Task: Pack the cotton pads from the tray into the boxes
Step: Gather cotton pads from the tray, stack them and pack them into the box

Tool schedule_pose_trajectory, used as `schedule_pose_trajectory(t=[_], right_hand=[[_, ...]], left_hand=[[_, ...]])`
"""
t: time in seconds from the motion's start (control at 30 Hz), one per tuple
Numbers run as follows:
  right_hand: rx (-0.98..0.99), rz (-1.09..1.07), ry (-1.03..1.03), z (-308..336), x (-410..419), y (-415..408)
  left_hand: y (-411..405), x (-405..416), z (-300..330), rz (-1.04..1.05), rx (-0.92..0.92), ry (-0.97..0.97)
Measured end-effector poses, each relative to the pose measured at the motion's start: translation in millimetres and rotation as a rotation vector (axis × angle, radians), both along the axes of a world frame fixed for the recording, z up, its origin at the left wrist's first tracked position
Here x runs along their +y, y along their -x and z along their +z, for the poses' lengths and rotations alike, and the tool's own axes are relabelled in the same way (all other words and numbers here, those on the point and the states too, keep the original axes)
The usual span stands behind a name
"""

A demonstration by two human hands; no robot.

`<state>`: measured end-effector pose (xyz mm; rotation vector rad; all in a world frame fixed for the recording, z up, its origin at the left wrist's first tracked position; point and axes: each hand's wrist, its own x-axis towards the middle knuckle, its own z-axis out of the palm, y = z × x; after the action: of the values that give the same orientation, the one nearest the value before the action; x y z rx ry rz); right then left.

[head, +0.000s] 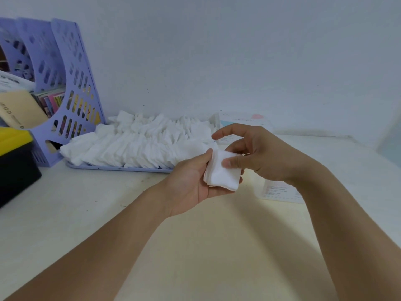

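Observation:
A small stack of white square cotton pads (pixel 223 175) sits in my left hand (pixel 191 181), whose fingers curl around its left edge. My right hand (pixel 256 153) pinches the stack from the right, thumb pressed on the top pad. Behind them a lilac tray (pixel 112 167) holds a big loose heap of cotton pads (pixel 141 142). One white box (pixel 245 122) with pink and blue print stands beyond my right hand. Another white box (pixel 280 191) lies on the table under my right wrist, partly hidden.
A lilac perforated file holder (pixel 71 88) with papers and books stands at the back left against the wall. A black container with a yellow lid (pixel 15 157) sits at the left edge. The cream tabletop (pixel 206 246) stretches toward me beneath my forearms.

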<state>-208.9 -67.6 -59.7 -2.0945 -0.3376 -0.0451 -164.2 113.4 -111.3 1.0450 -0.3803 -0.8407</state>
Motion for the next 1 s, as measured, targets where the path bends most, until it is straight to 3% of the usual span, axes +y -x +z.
schedule_pose_trajectory(t=[0.23,0.3,0.37,0.47,0.6,0.73,0.83,0.9,1.0], right_hand=[[-0.049,-0.108,-0.028,-9.0,1.9,-9.0],[-0.115,-0.189,0.003,-11.9,7.7,-9.2],[-0.168,-0.301,-0.104,-14.8,20.5,-11.1],[0.028,-0.47,-0.499,-18.0,48.5,-13.5],[0.253,-0.345,-0.595,-31.2,76.0,-16.0],[0.283,-0.266,-0.7,-30.2,75.7,-15.3],[0.257,-0.222,-0.637,-30.7,74.7,-12.7],[0.184,-0.221,-0.574,-28.6,69.2,-9.6],[-0.105,-0.117,-0.112,-18.2,46.7,-1.2]], left_hand=[[3.8,-2.7,-1.0,0.04,-0.037,0.024],[4.5,-5.0,-2.3,0.104,-0.056,0.035],[2.8,-6.8,-1.9,0.219,-0.052,0.059],[0.1,-7.6,-1.4,0.344,-0.006,0.135],[2.3,-12.0,-6.2,0.383,-0.133,0.036],[1.7,-13.1,-7.2,0.444,-0.197,-0.149],[0.7,-13.2,-8.2,0.421,-0.246,-0.228],[0.1,-10.7,-4.9,0.411,-0.202,-0.182],[-5.1,-0.2,1.8,0.377,-0.099,-0.106]])
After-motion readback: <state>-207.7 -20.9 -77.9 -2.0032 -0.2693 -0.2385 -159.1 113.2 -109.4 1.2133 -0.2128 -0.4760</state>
